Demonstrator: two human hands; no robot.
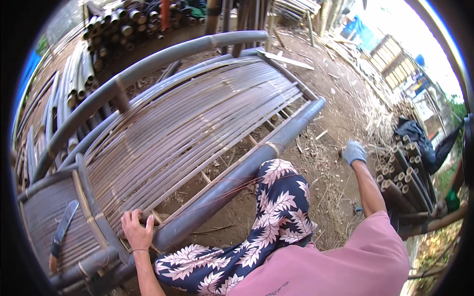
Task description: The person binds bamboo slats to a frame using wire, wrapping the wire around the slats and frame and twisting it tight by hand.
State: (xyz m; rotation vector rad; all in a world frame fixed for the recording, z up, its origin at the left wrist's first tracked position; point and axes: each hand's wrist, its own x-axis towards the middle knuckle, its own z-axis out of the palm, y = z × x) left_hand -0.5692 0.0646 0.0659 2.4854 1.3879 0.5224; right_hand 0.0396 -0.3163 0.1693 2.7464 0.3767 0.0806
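Note:
A long bamboo bench (291,118) with a slatted seat (197,116) stretches away in front of me. My bare left hand (137,229) rests on the near ends of the slats, thumb spread from the fingers. A dark rounded piece lies by its thumb, partly covered. Off to the right, above the ground, my right hand (354,152) wears a pale grey-blue glove. Its fingers look curled, and a small brown end sticks out on their left; the kind is unclear. Thin reddish cord (232,186) runs loosely along the thick front rail, near my knee.
A machete (64,227) lies on the slatted side panel (42,202) at left. Stacked bamboo poles (121,24) stand behind the bench. More cut poles (405,177) and a dark cloth (419,143) are at right. Shavings and strips litter the dirt floor (326,197).

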